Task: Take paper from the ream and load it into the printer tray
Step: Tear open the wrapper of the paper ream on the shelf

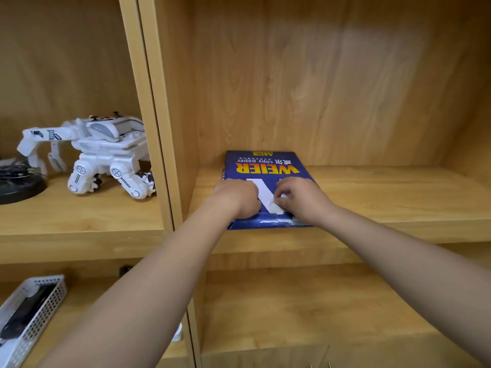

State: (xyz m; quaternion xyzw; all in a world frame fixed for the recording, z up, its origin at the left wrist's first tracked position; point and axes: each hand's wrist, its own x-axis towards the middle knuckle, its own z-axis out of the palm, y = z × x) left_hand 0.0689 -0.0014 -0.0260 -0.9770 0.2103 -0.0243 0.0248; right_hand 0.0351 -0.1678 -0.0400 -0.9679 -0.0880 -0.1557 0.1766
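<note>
A blue ream of copy paper [265, 166] with yellow lettering lies flat on a wooden shelf [385, 197], its near end at the shelf's front edge. Its wrapper is torn at the near end, where white shows through. My left hand [237, 196] rests curled on the ream's near left part, fingers at the torn wrapper. My right hand [300, 199] sits on the near right part and pinches a white flap of wrapper or paper. No printer or printer tray is in view.
A wooden divider [156, 128] separates the left compartment, which holds a white toy robot [98, 152] and a black round object [16, 181]. Below left sits a white perforated basket [32, 314] with dark items. A lower shelf [318, 309] runs under the ream's shelf.
</note>
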